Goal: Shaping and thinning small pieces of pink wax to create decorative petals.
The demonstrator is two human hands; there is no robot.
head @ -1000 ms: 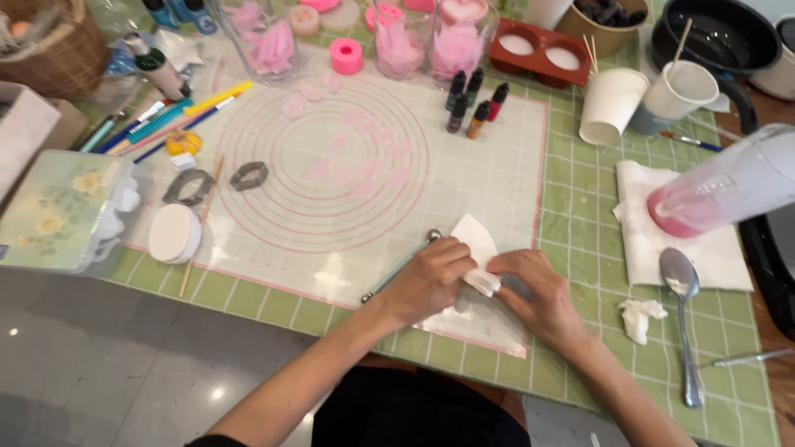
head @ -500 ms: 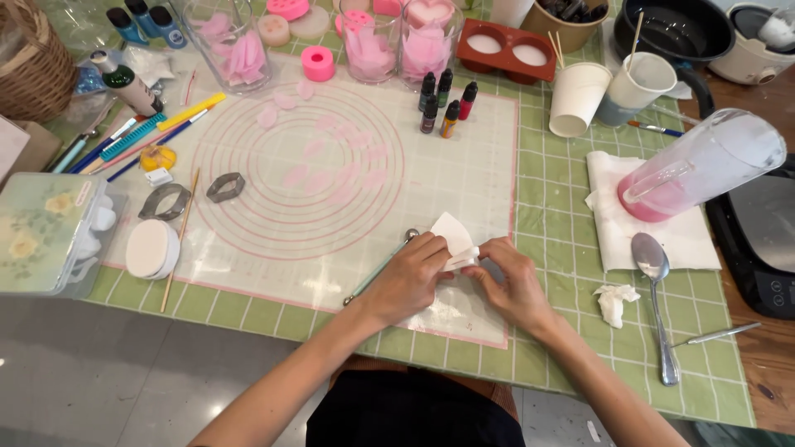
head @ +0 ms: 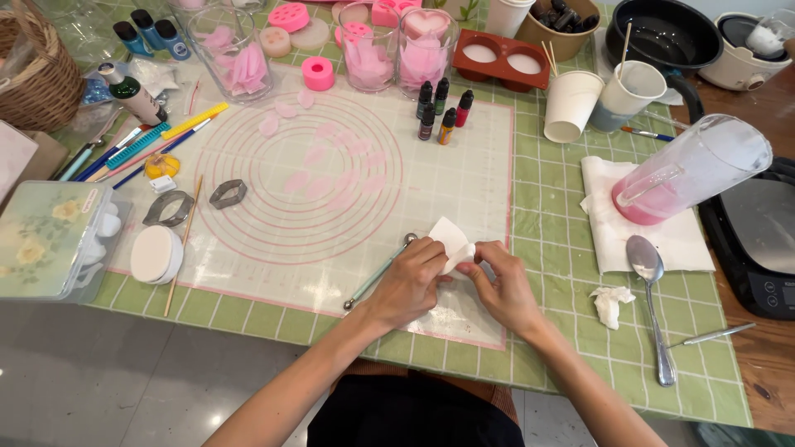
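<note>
While the translucent silicone mat spreads beneath the fingers, both the left hand and right hand pinch a small white paper sheet between closed fingertips; it looks light, limp, tearable, best gripped at its edges, ball-tipped tool just leftward.

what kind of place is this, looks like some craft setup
Probably a home craft table for soap or wax flower making: a silicone work mat strewn with pink petals, small dye bottles, and a silicone mould.
</note>
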